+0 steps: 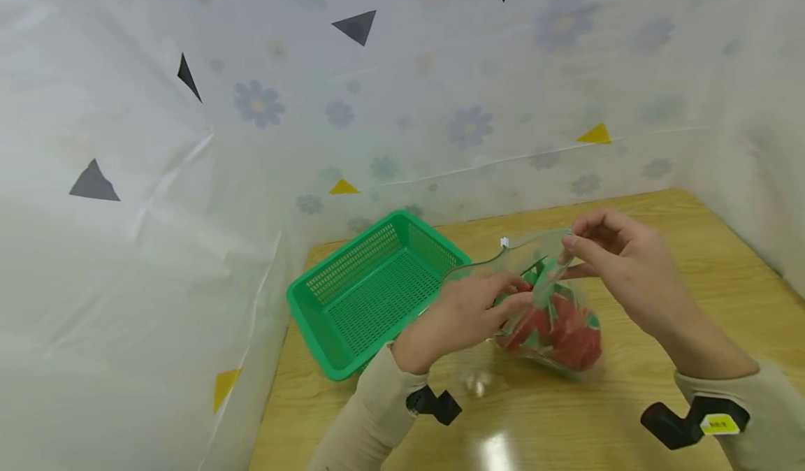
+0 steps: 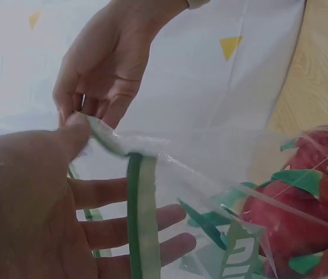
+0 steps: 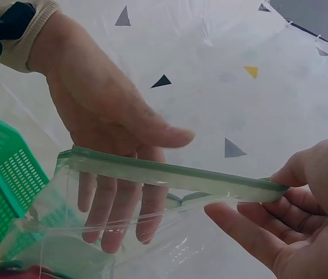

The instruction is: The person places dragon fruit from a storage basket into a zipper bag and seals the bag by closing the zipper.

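A clear zip bag (image 1: 534,247) with a green strip (image 3: 170,174) along its mouth sits on the table. Inside are red fruits (image 1: 575,342) with green leafy tips, resembling dragon fruit. My right hand (image 1: 635,268) pinches one end of the bag's mouth between thumb and fingers. At the mouth, my left hand (image 1: 455,310) has its fingers straight, and they show through the clear film in the right wrist view. The left thumb (image 3: 170,136) stands apart from those fingers, above the green strip. A small white slider (image 1: 505,242) shows at the bag's edge.
Left of the bag stands a green plastic basket (image 1: 295,307) with latticed sides, nothing in it. The wooden table (image 1: 711,275) meets pale plastic sheeting (image 1: 409,135) at the back and left, printed with flowers and marked with triangles.
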`<state>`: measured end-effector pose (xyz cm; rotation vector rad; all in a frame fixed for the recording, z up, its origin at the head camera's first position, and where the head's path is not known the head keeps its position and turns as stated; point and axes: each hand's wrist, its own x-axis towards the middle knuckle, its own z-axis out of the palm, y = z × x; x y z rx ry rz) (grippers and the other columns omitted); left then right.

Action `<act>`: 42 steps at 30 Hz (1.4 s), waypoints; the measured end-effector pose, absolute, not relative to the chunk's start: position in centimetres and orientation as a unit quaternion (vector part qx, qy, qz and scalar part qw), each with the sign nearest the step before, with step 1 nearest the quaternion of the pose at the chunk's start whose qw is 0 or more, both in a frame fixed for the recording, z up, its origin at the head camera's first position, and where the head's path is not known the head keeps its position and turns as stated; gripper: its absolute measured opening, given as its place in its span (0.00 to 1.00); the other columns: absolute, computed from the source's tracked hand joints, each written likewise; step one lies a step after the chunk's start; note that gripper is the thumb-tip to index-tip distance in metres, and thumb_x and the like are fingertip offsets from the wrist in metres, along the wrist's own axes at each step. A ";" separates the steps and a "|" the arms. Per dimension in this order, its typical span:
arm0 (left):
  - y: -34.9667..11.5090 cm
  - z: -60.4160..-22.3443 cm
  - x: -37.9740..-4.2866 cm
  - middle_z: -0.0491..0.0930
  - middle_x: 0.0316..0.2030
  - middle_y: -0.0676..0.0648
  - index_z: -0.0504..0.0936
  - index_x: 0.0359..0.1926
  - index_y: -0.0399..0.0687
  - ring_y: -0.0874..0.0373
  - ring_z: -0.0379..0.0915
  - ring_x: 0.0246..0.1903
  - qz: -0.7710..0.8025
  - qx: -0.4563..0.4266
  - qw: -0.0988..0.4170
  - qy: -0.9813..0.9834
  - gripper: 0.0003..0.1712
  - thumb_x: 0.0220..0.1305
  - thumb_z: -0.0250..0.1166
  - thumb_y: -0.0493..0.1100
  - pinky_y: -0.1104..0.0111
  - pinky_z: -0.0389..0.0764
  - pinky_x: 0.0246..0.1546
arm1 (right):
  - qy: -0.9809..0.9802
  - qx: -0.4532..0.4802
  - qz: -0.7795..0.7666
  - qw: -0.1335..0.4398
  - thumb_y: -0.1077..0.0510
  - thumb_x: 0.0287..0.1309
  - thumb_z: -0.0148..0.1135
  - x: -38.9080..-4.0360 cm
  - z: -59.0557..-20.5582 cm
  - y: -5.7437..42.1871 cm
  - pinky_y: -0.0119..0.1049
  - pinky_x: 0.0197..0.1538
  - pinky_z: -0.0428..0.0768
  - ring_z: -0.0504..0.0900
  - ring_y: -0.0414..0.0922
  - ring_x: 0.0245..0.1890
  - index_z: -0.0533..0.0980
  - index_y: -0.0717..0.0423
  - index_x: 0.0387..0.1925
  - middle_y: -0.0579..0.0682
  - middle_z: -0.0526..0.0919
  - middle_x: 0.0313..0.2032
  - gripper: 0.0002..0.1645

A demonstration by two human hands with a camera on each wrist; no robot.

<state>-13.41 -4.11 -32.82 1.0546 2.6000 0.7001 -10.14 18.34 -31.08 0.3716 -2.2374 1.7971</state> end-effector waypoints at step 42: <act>-2.4 -30.8 -14.3 0.89 0.37 0.57 0.88 0.44 0.55 0.66 0.83 0.34 0.117 0.514 -0.250 0.812 0.12 0.66 0.64 0.34 0.67 0.79 0.53 | -0.759 0.079 0.638 0.106 0.56 0.69 0.58 -12.2 -32.3 22.3 0.34 0.40 0.85 0.83 0.42 0.36 0.70 0.64 0.47 0.50 0.78 0.39 0.14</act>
